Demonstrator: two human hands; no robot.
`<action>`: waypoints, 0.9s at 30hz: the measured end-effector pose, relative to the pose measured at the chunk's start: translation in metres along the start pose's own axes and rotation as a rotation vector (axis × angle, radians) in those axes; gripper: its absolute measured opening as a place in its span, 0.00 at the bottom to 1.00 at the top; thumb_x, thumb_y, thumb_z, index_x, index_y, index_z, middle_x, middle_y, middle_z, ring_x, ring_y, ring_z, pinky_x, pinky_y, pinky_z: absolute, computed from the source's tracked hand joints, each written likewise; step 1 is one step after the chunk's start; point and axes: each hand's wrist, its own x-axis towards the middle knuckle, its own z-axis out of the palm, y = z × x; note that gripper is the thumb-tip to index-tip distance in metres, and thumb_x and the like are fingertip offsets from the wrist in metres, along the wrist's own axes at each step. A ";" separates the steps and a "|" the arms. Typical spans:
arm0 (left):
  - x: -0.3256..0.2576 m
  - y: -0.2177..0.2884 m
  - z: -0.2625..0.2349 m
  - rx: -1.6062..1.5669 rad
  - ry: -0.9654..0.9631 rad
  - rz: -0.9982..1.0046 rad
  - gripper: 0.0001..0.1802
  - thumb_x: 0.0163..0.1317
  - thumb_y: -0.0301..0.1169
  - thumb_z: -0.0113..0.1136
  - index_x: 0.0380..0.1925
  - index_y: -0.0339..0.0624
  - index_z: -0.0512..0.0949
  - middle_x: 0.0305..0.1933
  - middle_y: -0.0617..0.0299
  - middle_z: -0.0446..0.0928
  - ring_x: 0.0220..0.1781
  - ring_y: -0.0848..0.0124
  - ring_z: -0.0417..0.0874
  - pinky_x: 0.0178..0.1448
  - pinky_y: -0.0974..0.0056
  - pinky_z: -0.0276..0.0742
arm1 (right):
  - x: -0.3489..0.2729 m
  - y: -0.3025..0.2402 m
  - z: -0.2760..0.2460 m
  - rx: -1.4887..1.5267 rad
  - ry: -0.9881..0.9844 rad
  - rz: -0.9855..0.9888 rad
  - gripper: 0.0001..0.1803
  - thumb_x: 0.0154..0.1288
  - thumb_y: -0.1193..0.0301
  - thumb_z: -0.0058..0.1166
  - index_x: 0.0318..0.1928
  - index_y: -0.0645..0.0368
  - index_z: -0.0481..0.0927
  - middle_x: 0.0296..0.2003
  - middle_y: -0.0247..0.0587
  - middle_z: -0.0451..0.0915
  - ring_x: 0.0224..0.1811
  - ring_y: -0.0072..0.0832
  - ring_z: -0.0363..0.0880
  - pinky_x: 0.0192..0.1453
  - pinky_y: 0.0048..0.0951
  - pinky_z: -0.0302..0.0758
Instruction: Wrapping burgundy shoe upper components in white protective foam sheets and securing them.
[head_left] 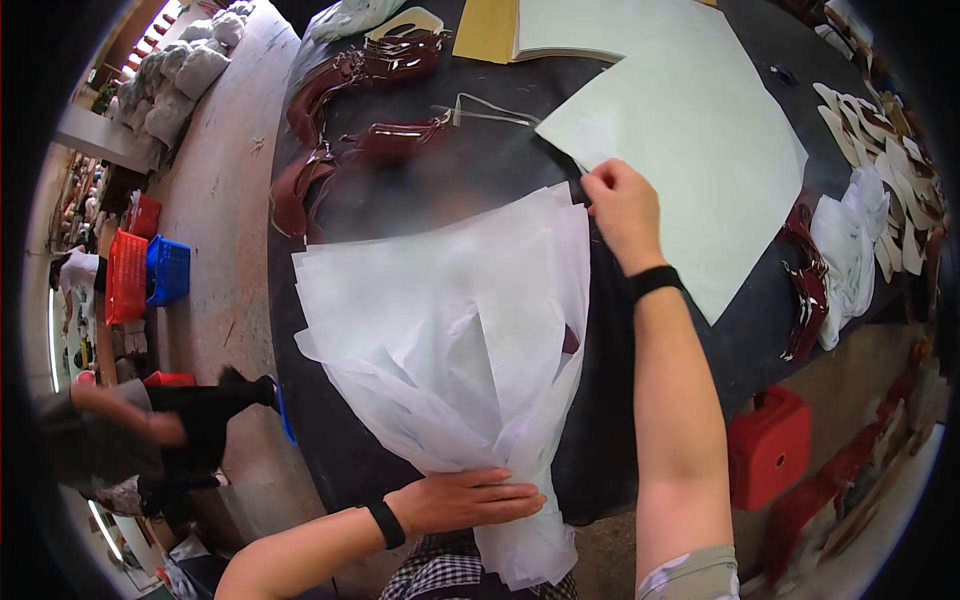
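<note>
A bundle of thin white tissue paper [400, 290] fans out on the dark table in front of me, with its gathered end [525, 550] toward my body. Across its narrow part lies my left hand [475, 500], palm down with the fingers stretched flat. A bit of something dark red [571, 341] peeks through a gap at the bundle's right side. My right hand [622, 210] is closed in a pinch at the bundle's far right corner, beside the edge of a large stack of white sheets [700, 160]. What its fingertips grip is hidden.
Glossy dark red bags [395, 140] lie at the far left of the table [330, 440]. Another dark red bag [805, 280] is at the right, near white wrapping [845, 240]. A red plastic stool [770, 445] stands at the right; baskets [127, 275] and a person [130, 430] are left.
</note>
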 end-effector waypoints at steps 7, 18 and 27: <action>-0.004 0.000 0.001 -0.052 0.006 -0.038 0.33 0.75 0.33 0.48 0.81 0.58 0.64 0.83 0.84 0.63 0.83 0.84 0.63 0.85 0.67 0.57 | -0.118 -0.002 -0.127 0.839 -0.349 0.352 0.09 0.82 0.66 0.59 0.46 0.60 0.78 0.36 0.39 0.87 0.22 0.12 0.74 0.22 0.15 0.66; 0.002 -0.005 0.001 -0.168 0.006 -0.013 0.28 0.73 0.34 0.53 0.73 0.52 0.73 0.73 0.77 0.73 0.79 0.80 0.69 0.83 0.63 0.65 | -0.275 0.021 -0.147 -0.159 -0.241 0.485 0.19 0.69 0.71 0.67 0.57 0.60 0.78 0.37 0.43 0.88 0.33 0.36 0.88 0.38 0.36 0.81; 0.010 -0.007 -0.002 0.170 -0.025 0.146 0.31 0.69 0.38 0.57 0.73 0.50 0.73 0.74 0.70 0.72 0.80 0.69 0.66 0.84 0.53 0.63 | -0.344 0.025 -0.105 -0.042 -0.280 0.263 0.10 0.71 0.76 0.61 0.51 0.59 0.82 0.37 0.50 0.84 0.42 0.53 0.86 0.47 0.48 0.81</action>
